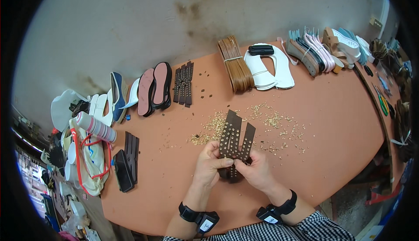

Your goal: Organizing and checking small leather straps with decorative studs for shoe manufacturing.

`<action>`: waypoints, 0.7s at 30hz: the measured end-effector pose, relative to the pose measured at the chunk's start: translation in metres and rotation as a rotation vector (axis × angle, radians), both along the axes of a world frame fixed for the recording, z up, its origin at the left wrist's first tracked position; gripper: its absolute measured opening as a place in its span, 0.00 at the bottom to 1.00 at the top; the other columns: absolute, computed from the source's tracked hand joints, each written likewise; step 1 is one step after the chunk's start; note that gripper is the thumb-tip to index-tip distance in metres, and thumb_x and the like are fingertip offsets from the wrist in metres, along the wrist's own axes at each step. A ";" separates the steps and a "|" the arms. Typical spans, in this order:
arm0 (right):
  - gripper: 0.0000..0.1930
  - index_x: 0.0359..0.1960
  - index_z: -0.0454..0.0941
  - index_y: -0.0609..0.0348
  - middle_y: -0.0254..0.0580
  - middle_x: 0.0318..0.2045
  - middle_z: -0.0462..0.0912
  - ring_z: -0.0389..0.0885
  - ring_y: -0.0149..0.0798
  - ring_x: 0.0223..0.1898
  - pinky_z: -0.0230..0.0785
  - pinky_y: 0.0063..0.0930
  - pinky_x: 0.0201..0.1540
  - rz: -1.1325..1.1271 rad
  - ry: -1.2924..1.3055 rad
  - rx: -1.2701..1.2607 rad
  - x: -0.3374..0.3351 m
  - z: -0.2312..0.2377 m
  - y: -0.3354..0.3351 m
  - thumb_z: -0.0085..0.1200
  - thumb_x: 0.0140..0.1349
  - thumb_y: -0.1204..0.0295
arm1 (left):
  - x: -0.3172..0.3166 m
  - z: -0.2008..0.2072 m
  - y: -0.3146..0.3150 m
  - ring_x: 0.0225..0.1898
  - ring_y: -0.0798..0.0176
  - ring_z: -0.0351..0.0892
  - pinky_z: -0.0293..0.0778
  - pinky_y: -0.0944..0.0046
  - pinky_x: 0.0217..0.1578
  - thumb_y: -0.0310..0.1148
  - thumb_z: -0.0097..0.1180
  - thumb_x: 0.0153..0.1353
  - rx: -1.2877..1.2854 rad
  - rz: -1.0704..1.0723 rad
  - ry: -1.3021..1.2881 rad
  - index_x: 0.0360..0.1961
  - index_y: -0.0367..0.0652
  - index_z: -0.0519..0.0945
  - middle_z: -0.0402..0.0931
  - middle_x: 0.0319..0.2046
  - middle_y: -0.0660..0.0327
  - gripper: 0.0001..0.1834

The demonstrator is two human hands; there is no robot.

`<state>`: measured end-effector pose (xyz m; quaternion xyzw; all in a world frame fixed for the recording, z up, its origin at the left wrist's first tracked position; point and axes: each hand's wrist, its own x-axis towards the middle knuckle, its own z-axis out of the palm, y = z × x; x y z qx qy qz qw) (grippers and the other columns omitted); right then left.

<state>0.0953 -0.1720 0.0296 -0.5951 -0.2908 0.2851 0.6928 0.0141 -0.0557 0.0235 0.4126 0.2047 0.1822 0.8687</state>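
Observation:
Near the front middle of the table, I hold up a dark brown sandal upper (231,132) with slit straps and rows of small metal studs. My left hand (207,166) is closed on its left lower edge, thumb pressed on the front. From the other side my right hand (257,172) pinches it, its thumb close to the left thumb. The fingers behind the piece are hidden, and its lower end hangs between my palms. Loose gold-coloured studs (214,126) lie scattered on the table just beyond, with a second patch (274,118) to the right.
At the back stand studded brown strips (183,84), pink-topped soles (162,84), a tied brown strip bundle (235,66) and white cutouts (283,68). Wedge soles (303,58) fill the back right. On the left are a dark phone (123,171), brown slit pieces (131,151) and stacked cups (97,127).

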 end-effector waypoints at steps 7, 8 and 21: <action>0.09 0.35 0.76 0.62 0.31 0.30 0.76 0.72 0.22 0.31 0.67 0.17 0.33 0.023 0.050 -0.036 0.000 -0.001 -0.001 0.49 0.51 0.81 | -0.002 -0.003 0.001 0.34 0.65 0.77 0.76 0.68 0.37 0.10 0.56 0.41 -0.026 0.003 -0.007 0.40 0.36 0.66 0.75 0.34 0.56 0.23; 0.09 0.35 0.76 0.62 0.31 0.30 0.76 0.72 0.22 0.31 0.66 0.17 0.32 0.028 0.037 -0.043 0.000 0.000 -0.001 0.50 0.51 0.81 | -0.002 -0.003 0.002 0.34 0.65 0.77 0.76 0.68 0.37 0.10 0.56 0.41 -0.019 0.001 -0.003 0.39 0.36 0.66 0.75 0.33 0.56 0.22; 0.10 0.37 0.74 0.64 0.34 0.32 0.78 0.75 0.27 0.33 0.69 0.20 0.37 0.192 0.528 0.100 0.013 -0.021 0.000 0.51 0.52 0.81 | -0.003 -0.006 0.005 0.35 0.65 0.77 0.76 0.68 0.37 0.13 0.57 0.42 0.037 -0.018 -0.015 0.39 0.35 0.67 0.75 0.34 0.55 0.21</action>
